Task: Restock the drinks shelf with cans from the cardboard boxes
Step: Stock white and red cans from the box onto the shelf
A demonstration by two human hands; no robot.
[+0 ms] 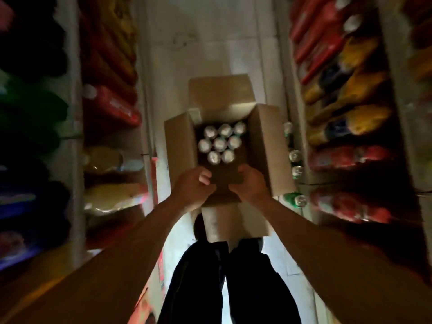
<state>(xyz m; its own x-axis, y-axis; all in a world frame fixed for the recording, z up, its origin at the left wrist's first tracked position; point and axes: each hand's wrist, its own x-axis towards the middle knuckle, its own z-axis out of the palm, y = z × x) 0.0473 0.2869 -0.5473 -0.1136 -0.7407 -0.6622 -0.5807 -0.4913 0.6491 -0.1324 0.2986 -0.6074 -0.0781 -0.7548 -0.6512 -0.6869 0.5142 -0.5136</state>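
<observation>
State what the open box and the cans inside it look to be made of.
Box: brown corrugated cardboard, apparently, with a matte finish and folded-out flaps. Cans: probably aluminium, judging by their shiny silver round tops; the blur hides finer detail.

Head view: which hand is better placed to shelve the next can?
Right, probably. The green cans already shelved stand on the right, nearest the right hand. Both it and the left hand sit at the open brown cardboard box's near edge, equally close to its silver-topped cans.

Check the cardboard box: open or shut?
Open. The cardboard box has all its flaps folded outward, and the tops of eight cans show inside.
</observation>
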